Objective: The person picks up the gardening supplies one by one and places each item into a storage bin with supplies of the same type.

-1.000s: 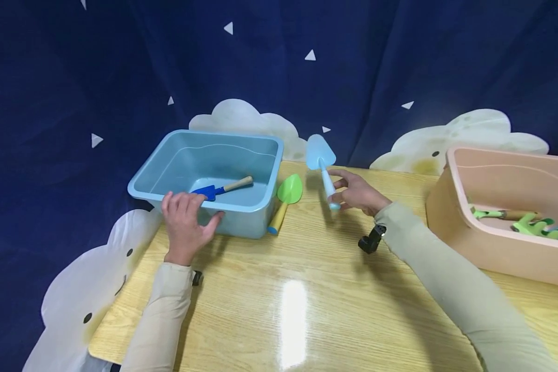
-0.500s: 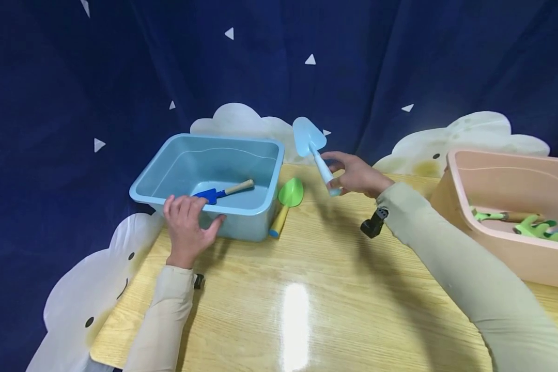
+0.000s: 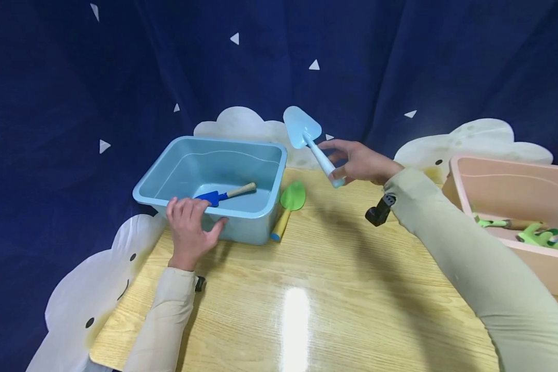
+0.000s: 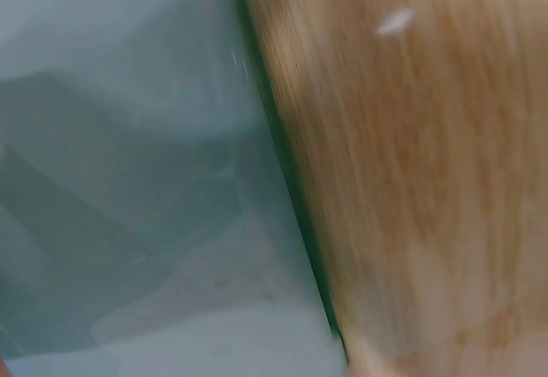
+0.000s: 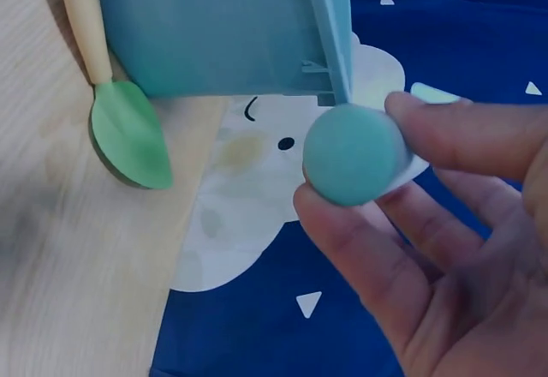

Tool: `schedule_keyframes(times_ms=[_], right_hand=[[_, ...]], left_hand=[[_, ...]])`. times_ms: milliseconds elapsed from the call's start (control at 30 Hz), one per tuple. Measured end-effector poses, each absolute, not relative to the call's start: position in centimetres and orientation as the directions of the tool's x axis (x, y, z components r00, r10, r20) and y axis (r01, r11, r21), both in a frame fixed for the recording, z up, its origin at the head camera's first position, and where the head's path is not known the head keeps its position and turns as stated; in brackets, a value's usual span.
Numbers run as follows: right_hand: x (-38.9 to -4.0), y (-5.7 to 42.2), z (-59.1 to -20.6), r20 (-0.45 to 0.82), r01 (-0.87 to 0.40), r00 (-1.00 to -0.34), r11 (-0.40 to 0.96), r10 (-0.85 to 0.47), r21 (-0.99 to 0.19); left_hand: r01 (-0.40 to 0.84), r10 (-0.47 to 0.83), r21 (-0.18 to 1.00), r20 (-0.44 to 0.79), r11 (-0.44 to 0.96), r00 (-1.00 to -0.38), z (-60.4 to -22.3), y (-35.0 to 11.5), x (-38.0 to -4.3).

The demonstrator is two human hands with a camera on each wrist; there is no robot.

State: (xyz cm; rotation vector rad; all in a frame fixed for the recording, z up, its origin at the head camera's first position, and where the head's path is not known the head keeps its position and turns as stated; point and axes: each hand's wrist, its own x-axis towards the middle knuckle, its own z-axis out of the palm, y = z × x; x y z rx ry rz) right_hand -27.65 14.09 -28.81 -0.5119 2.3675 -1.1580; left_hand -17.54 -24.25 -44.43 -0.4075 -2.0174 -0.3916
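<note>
My right hand (image 3: 365, 163) pinches the handle of a light blue toy trowel (image 3: 302, 128) and holds it above the table, blade up and tilted left. In the right wrist view, the thumb and fingers close round the handle's round teal end (image 5: 353, 154). My left hand (image 3: 189, 230) grips the near rim of a blue plastic bin (image 3: 272, 204), fingers over the edge and thumb against the outer wall. Inside the bin lies a blue trowel (image 3: 214, 197) with a wooden handle. A green trowel (image 3: 293, 195) with a yellow handle lies beside the bin's right wall.
A pink bin (image 3: 516, 248) stands at the right, holding several green garden tools (image 3: 537, 235). The wooden table (image 3: 344, 289) ends at a dark blue curtain (image 3: 353, 62) printed with clouds and triangles.
My right hand has lifted the light blue trowel and carried it slightly left, toward the blue bin, tilting its blade further left. The left hand stays on the bin's rim.
</note>
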Motion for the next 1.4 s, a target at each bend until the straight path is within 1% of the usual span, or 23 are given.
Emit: schedule_keyframes(times_ms=[200, 300, 633, 700, 933, 1033, 1167, 1400], right_hand=[[-28.0, 13.9, -27.8, -0.225, -0.164, -0.811, 0.579, -0.540, -0.798], [-28.0, 13.6, -27.4, -0.228, -0.169, -0.809, 0.586, -0.542, -0.793], [-28.1, 12.1, -26.1, -0.231, -0.189, -0.810, 0.613, -0.539, -0.767], [-28.0, 11.7, -25.9, -0.229, -0.197, -0.806, 0.613, -0.545, -0.765], [-28.0, 9.7, -24.7, -0.229, -0.228, -0.791, 0.622, -0.567, -0.749], [-27.9, 8.8, -24.2, -0.219, -0.235, -0.791, 0.615, -0.571, -0.753], [-27.8, 7.2, -23.7, -0.211, -0.256, -0.771, 0.596, -0.601, -0.761], [-27.5, 4.3, -23.2, -0.226, -0.278, -0.722, 0.573, -0.654, -0.771]], left_hand=[[0.444, 0.119, 0.102, 0.889, 0.890, -0.443, -44.3, -24.3, -17.6], [0.443, 0.116, 0.110, 0.885, 0.890, -0.452, -44.2, -24.4, -17.6], [0.435, 0.115, 0.106, 0.885, 0.894, -0.452, -44.3, -24.6, -17.9], [0.434, 0.116, 0.107, 0.882, 0.894, -0.457, -44.4, -24.6, -17.8], [0.451, 0.103, 0.121, 0.891, 0.884, -0.442, -44.1, -24.4, -17.8], [0.450, 0.105, 0.124, 0.886, 0.885, -0.452, -44.0, -24.2, -17.9], [0.447, 0.098, 0.135, 0.883, 0.884, -0.459, -43.9, -24.1, -17.8], [0.451, 0.087, 0.145, 0.887, 0.881, -0.454, -43.9, -24.1, -17.6]])
